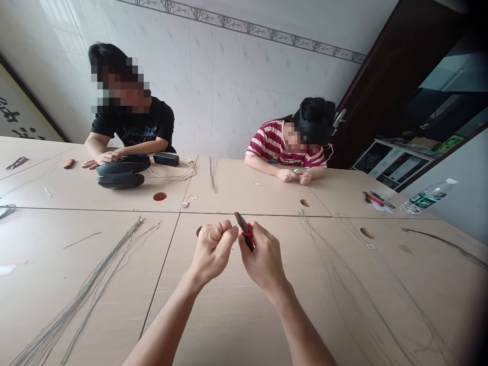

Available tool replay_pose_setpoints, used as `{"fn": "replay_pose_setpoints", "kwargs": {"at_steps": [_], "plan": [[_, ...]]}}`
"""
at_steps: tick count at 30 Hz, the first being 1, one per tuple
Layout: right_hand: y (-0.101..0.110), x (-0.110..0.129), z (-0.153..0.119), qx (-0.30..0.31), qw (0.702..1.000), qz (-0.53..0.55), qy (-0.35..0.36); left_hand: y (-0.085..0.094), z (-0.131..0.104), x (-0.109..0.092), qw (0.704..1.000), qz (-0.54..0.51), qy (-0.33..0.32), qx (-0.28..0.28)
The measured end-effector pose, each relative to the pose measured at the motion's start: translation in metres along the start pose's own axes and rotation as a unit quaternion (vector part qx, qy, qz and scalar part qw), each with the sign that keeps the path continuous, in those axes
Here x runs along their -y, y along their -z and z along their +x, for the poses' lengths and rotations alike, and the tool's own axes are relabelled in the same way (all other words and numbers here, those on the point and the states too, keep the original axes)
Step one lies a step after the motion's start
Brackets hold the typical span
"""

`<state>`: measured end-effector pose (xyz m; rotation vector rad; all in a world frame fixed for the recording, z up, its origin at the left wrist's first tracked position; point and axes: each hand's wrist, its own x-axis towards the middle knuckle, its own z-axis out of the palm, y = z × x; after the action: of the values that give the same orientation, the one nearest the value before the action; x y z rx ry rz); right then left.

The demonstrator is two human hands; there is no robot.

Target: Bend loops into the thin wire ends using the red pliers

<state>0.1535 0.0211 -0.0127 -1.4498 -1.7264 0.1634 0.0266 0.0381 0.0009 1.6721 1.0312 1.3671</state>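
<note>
My right hand (264, 256) is wrapped round a pair of pliers (241, 222) with dark jaws and red on the handles. The jaws point up and to the left, above the table. Close beside them, my left hand (214, 249) is closed, thumb pressed against the curled fingers. What it pinches, if anything, is too small to make out. A bundle of thin grey wires (97, 279) lies to the left of my hands, and looser strands of wire (337, 262) spread out on the right.
Across the table (224, 315) sit a person in black (133, 122) and one in a striped shirt (267, 142). A dark headset (122, 173), a black box (165, 159), a plastic bottle (427, 197) and red-handled pliers (372, 199) lie farther off. The tabletop has round holes.
</note>
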Motion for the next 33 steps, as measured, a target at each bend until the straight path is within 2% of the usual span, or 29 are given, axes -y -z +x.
{"fn": "replay_pose_setpoints", "kwargs": {"at_steps": [14, 20, 25, 29, 33], "plan": [[-0.001, -0.006, 0.003, 0.007, 1.000, 0.010, -0.004, -0.001, 0.000, 0.000, 1.000, -0.004, -0.013, -0.005], [-0.003, -0.007, 0.006, 0.033, 0.998, 0.042, -0.022, -0.003, 0.002, 0.004, 1.000, -0.013, -0.002, -0.022], [-0.004, 0.001, 0.009, 0.045, 0.996, 0.078, -0.017, 0.006, 0.004, 0.001, 0.999, -0.015, 0.022, -0.040], [-0.005, 0.005, 0.007, 0.043, 0.996, 0.079, -0.011, 0.018, 0.003, -0.003, 0.998, -0.002, 0.058, -0.021], [-0.005, 0.007, 0.002, 0.048, 0.996, 0.079, -0.010, 0.022, -0.001, -0.001, 0.998, 0.013, 0.056, -0.023]]}}
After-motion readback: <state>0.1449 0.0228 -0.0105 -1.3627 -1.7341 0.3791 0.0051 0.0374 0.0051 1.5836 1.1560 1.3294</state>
